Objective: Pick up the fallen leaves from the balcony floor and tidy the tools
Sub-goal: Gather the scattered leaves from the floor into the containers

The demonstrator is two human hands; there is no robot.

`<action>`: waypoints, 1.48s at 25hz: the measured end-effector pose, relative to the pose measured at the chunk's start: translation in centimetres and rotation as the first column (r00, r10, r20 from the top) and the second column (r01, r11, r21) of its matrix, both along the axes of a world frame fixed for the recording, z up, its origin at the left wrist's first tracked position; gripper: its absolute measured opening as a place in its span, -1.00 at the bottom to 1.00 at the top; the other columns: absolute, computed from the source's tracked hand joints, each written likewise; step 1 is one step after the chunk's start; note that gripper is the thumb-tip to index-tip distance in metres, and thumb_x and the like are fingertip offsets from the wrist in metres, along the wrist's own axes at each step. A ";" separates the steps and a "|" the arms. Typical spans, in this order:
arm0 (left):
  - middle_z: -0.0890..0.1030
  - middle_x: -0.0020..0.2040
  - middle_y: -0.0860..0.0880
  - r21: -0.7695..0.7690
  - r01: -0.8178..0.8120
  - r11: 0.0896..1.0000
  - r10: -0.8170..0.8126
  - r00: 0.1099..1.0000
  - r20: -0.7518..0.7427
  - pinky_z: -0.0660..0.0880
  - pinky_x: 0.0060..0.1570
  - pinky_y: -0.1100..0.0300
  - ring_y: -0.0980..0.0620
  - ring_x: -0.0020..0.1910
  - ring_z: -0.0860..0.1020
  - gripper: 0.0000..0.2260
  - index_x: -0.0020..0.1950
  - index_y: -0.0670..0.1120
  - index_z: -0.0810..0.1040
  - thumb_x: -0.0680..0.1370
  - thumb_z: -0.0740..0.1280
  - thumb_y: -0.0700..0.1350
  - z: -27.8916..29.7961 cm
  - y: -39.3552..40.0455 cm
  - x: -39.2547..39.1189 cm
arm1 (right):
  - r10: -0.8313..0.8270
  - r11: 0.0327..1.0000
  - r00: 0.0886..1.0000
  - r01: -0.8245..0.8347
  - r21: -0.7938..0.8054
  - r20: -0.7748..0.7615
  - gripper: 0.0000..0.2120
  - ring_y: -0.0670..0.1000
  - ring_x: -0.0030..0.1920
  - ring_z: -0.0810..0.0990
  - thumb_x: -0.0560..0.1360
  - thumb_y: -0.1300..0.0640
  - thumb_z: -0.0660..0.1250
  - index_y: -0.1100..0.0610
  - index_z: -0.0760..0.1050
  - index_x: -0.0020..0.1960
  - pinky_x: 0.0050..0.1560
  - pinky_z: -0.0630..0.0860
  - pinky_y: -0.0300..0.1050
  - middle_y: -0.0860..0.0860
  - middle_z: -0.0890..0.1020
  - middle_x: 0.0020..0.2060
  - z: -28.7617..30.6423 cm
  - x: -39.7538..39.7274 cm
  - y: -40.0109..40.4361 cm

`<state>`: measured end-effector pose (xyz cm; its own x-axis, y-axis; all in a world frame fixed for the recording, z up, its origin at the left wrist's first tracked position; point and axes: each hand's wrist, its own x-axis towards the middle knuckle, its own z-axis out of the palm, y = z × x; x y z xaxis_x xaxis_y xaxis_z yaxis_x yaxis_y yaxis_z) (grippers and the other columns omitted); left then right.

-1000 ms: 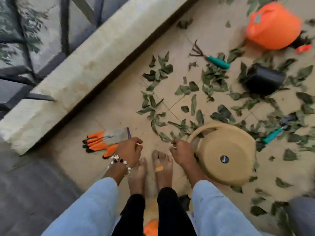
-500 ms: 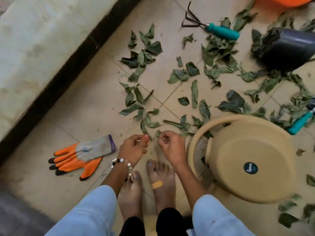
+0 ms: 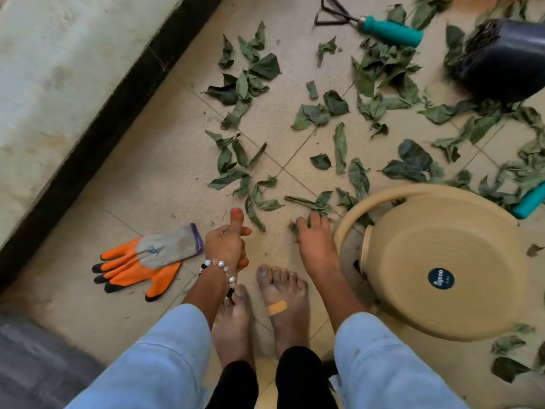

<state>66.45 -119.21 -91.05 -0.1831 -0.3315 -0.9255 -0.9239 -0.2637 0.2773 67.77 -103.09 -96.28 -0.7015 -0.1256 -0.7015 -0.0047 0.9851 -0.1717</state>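
**Leaves littering the balcony floor, both hands down low**

Leaves (image 3: 339,149) are lying scattered over the tiled balcony floor (image 3: 153,184), thickest toward the upper right and thinning out toward the person's bare feet. A pale ledge (image 3: 59,78) with a dark base strip is running diagonally along the left side. The beige plastic basin (image 3: 442,261) is lying tipped on its side at the right, its bottom facing the camera and its rim touching nearby leaves. A black pot (image 3: 507,60) is lying on its side in the upper right corner, among leaves. The pair of orange and grey gloves (image 3: 141,261) is lying flat on the floor, just left of the left hand. A hand rake (image 3: 368,20) with a teal handle is resting at the top, and a second teal handle (image 3: 529,202) is poking in at the right edge beside the basin.

The right hand (image 3: 317,240) is reaching down, its fingers touching leaves just left of the basin rim; whether it is pinching any, I cannot tell. The left hand (image 3: 227,243), with a beaded bracelet at the wrist, is hanging with fingers curled and thumb sticking up; whether it is holding anything I cannot tell.
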 end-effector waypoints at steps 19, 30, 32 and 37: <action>0.63 0.05 -0.14 0.255 -0.232 0.939 0.258 0.963 -0.073 0.58 -0.01 0.07 -0.03 0.02 0.61 -0.66 0.19 -0.17 0.55 0.68 0.09 0.00 1.8 1.9 -0.6 | -0.582 0.631 0.804 0.539 -0.558 0.119 -0.91 -0.01 -0.04 0.54 0.47 0.20 0.40 0.22 0.64 -0.07 -0.02 0.40 -0.33 0.06 0.58 -0.06 5.9 -1.8 -4.7; 0.52 -0.43 -0.09 0.025 -0.378 0.925 0.371 0.918 0.136 0.45 -0.44 0.27 0.00 -0.46 0.49 -0.73 -0.21 -0.11 0.48 0.64 0.22 -0.03 6.1 -1.4 -1.4 | -0.130 0.709 0.979 0.203 -0.675 0.158 -0.86 -0.05 0.25 0.26 0.49 -0.01 0.37 -0.22 0.61 0.01 0.19 0.25 -0.15 -0.08 0.36 0.29 16.2 -4.7 -3.1; 0.38 -0.63 0.03 0.056 -0.513 0.856 0.502 0.853 0.139 0.17 -0.68 0.42 0.13 -0.71 0.25 -0.70 -0.14 -0.10 0.44 0.68 0.10 0.01 6.2 -3.2 -1.9 | -0.488 0.620 0.859 0.464 -0.633 0.152 -0.85 -0.04 0.06 0.50 0.47 0.12 0.41 -0.05 0.65 0.01 0.06 0.45 -0.19 0.02 0.54 0.09 13.2 -6.5 -2.8; 0.27 -0.69 0.05 -0.081 -0.480 0.873 0.486 0.870 0.079 0.10 -0.61 0.46 0.11 -0.75 0.15 -0.59 -0.32 -0.09 0.32 0.62 0.17 0.14 4.7 -8.1 -3.0 | 0.128 0.987 0.991 -0.132 -0.097 -0.042 -0.45 0.25 0.39 0.26 0.50 0.02 0.35 0.08 0.29 0.44 0.36 0.29 0.05 0.23 0.28 0.41 3.0 -6.2 -6.1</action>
<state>63.41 -127.30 -86.34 0.1002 -0.4082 -0.9074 -0.7077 -0.6702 0.2234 61.59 -109.17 -93.25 -0.6988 -0.2852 -0.6560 -0.1394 0.9538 -0.2661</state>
